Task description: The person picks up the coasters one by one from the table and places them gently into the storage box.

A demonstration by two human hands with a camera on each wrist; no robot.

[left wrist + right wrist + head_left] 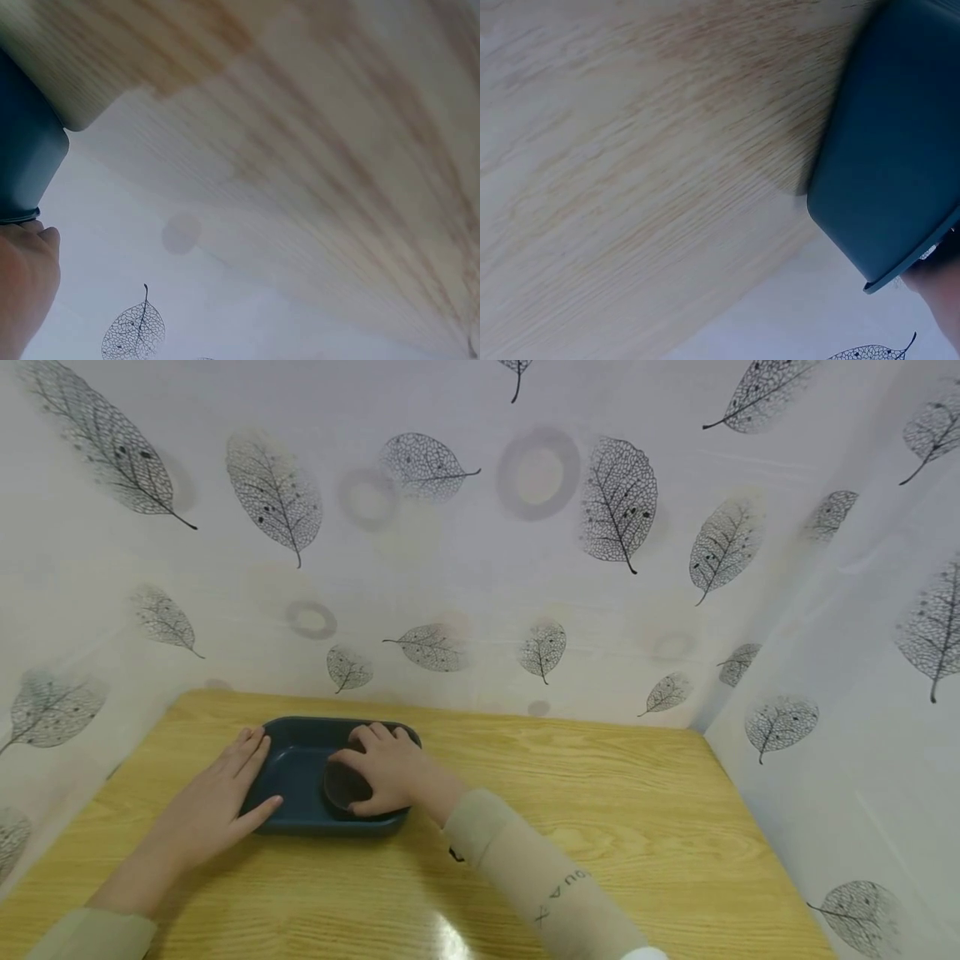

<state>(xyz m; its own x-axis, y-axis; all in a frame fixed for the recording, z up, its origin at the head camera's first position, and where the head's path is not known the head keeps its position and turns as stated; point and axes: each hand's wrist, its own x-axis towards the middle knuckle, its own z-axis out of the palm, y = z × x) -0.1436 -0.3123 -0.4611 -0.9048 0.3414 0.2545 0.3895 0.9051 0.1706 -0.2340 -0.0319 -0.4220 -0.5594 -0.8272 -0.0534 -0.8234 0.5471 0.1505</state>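
A dark blue rectangular tray (296, 781) with raised sides sits on the table's left half. In its right part is a dark, round, bowl-like thing (343, 787), partly covered by fingers. My right hand (390, 767) holds this round thing from above, thumb at the near side and fingers curved over the far side. My left hand (213, 797) rests along the tray's left rim, fingers straight and thumb over the near left corner. Both wrist views catch the tray's outer wall (30, 142) (892, 142) and only part of each hand.
The yellow wood-grain table (585, 827) extends well to the right of the tray. A white leaf-printed sheet (480, 568) stands behind the table and along its sides. A small black object (456, 854) shows by the right sleeve cuff.
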